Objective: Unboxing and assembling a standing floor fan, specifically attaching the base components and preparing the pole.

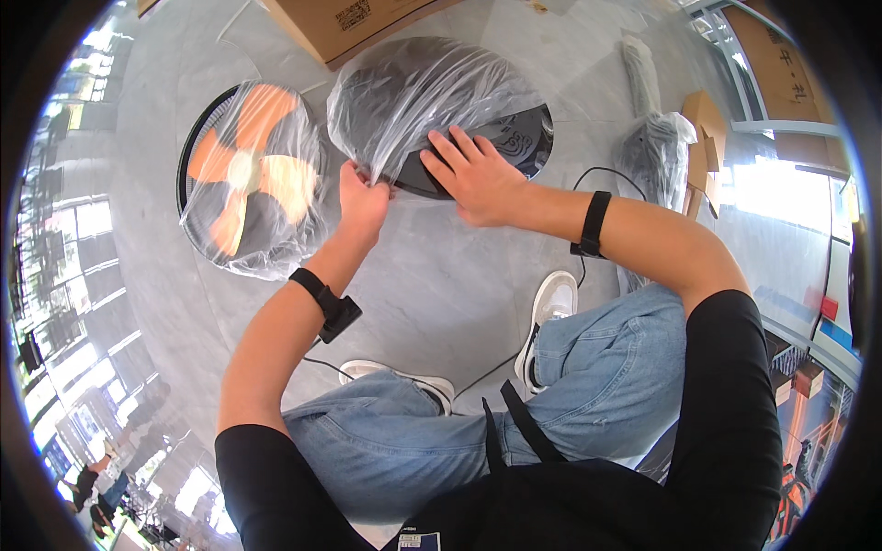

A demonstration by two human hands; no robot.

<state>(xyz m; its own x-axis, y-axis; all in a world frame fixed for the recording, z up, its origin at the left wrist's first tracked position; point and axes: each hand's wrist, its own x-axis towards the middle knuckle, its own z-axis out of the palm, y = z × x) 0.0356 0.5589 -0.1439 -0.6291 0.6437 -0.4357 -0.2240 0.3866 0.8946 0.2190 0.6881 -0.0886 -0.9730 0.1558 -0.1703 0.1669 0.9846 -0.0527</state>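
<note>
A round black fan base (514, 142) lies on the grey floor, half inside a clear plastic bag (413, 92). My left hand (361, 200) pinches the bag's open edge at the base's near left rim. My right hand (473, 174) rests flat with fingers spread on the bared near part of the black base. Both wrists carry black bands. To the left lies a fan head with orange blades (253, 174) behind a black grille, wrapped in its own clear bag.
A brown cardboard box (354, 28) stands behind the base. At the right lie a bagged pole-like part (654, 138) and cardboard scraps (706, 138). A black cable (597, 174) runs over the floor by my white shoes (549, 317). I crouch in blue jeans.
</note>
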